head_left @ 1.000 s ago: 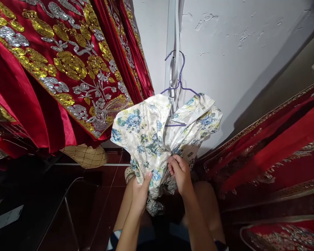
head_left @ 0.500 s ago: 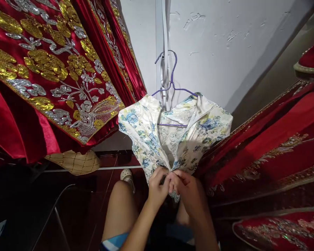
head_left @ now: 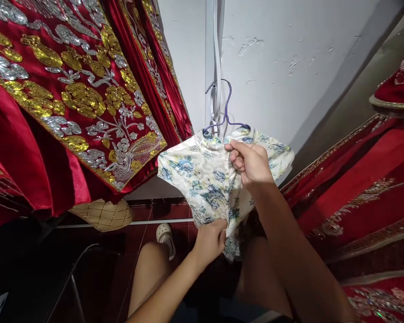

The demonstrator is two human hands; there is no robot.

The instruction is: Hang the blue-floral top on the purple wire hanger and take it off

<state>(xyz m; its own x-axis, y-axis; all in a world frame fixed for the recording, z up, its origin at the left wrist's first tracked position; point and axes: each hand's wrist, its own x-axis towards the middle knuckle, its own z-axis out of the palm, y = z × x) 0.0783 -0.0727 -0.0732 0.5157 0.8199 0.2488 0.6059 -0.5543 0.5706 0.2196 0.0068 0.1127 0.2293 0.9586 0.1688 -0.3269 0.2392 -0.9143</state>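
A small cream garment with blue and green flowers hangs on a purple wire hanger, which hooks onto a white strip on the wall. My left hand is closed on the garment's lower edge, pinching the fabric. My right hand is higher up, fingers closed on the fabric near the collar, just below the hanger. The garment's back closure is hidden by my hands.
Red satin robes with gold and silver embroidery hang at the left, and more red embroidered cloth lies at the right. The white wall is behind. My bare knees and a white shoe stand on dark red floor tiles.
My right hand has risen from the garment's lower middle to near its collar. The open sides of the garment have come together. My left hand stays at the lower edge.
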